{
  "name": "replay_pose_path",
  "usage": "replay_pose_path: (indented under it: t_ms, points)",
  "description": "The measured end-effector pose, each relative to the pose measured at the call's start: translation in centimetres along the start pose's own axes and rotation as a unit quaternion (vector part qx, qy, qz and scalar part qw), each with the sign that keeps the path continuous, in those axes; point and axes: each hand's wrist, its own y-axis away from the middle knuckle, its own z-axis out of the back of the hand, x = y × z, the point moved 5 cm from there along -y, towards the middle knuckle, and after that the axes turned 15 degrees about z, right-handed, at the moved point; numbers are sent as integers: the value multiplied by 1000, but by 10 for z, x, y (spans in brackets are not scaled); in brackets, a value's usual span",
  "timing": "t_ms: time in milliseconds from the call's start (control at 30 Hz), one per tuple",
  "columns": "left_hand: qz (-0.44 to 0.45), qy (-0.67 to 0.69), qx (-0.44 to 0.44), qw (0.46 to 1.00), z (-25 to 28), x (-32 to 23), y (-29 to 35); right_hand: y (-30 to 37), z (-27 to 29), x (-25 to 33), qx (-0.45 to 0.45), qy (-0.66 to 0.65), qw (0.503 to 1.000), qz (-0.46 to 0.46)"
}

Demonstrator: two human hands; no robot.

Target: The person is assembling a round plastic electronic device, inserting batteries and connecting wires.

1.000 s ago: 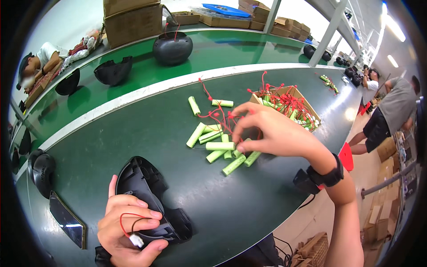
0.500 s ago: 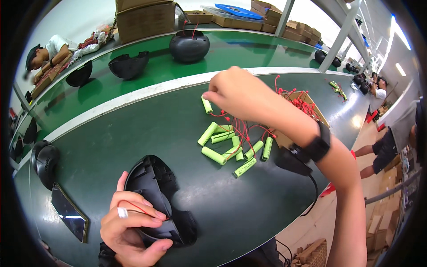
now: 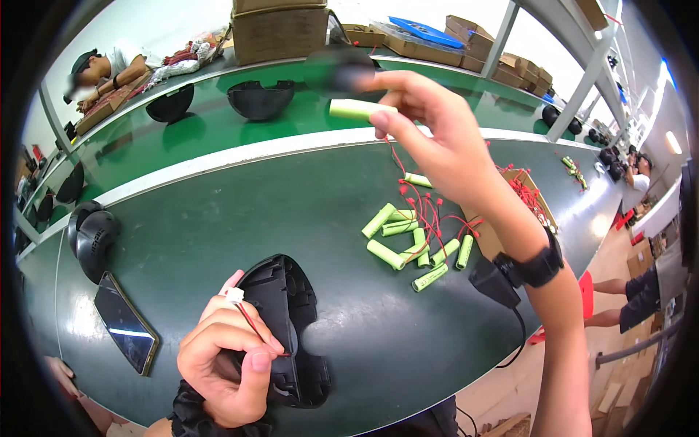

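Observation:
My left hand (image 3: 229, 364) is closed at the lower left, thumb and fingers pinching a red and black wire (image 3: 249, 320) that ends in a white connector (image 3: 234, 295). Against those fingers rests a black half-round plastic shell (image 3: 304, 320), its ribbed inside showing. Raised over the far side of the bench, my right hand (image 3: 451, 142) grips a green cylindrical battery (image 3: 357, 109) between thumb and fingers. A red lead hangs below that hand. Several more green batteries (image 3: 386, 253) with red leads lie in a loose pile nearer to me.
A cardboard box (image 3: 542, 207) of red wires stands beyond my right wrist. A phone (image 3: 125, 324) and black rounded parts (image 3: 98, 244) lie at the left. Behind a white rail (image 3: 240, 154), black shells (image 3: 261, 100) sit on a green surface. Other people are at the far left and right.
My right hand has lifted the green battery up and away from the pile and turned it sideways. My left hand has turned, so the connector now points up. The view has shifted slightly.

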Motion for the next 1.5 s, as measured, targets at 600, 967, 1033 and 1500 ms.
replay_pose_path:
  t_ms: [600, 967, 1033, 1500]
  points:
    - [71, 103, 11, 992, 2, 6, 2, 69, -54, 63, 38, 150, 958, 241]
    - [53, 94, 74, 991, -4, 4, -2, 72, -68, 59, 92, 81, 980, 158]
    - [43, 87, 80, 992, -6, 2, -1, 73, -68, 60, 93, 89, 979, 159]
    - [-8, 28, 173, 984, -10, -6, -4, 81, -63, 65, 132, -2, 986, 102]
